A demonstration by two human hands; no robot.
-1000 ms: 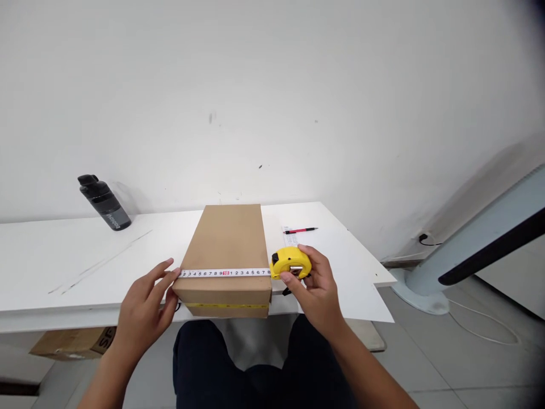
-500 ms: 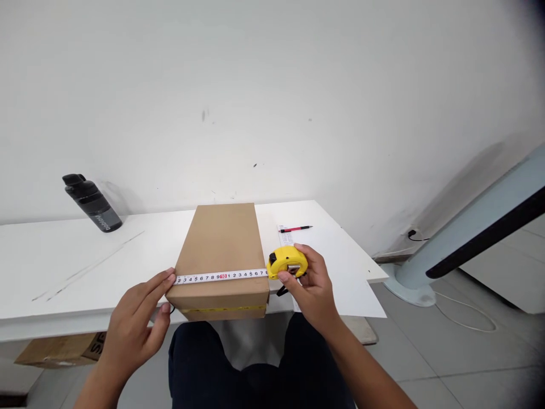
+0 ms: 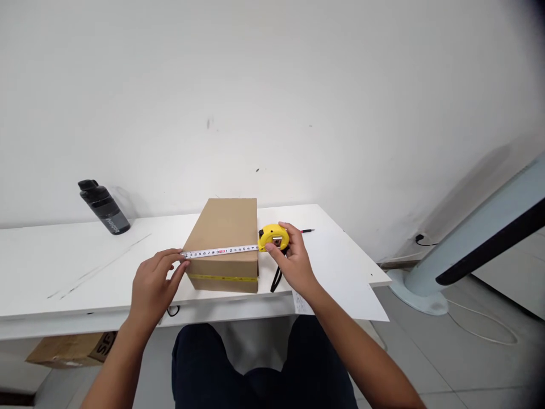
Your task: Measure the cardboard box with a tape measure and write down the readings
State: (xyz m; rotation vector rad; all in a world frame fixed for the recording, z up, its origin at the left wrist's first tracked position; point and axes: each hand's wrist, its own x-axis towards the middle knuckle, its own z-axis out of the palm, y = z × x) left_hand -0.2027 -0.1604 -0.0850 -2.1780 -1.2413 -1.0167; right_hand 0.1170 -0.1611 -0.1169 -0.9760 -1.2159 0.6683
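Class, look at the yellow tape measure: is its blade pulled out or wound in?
Pulled out: the blade spans the cardboard box top between left hand and right hand.

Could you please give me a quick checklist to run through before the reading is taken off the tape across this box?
1. Tape end pinned at the box's left edge by the left hand: ok.
2. Yellow tape measure gripped by the right hand at the right edge: ok.
3. Tape blade flat across the cardboard box: ok.
4. Box fully on the white table: ok.
5. Exact reading legible: cannot tell.
6. Red pen reachable: ok.
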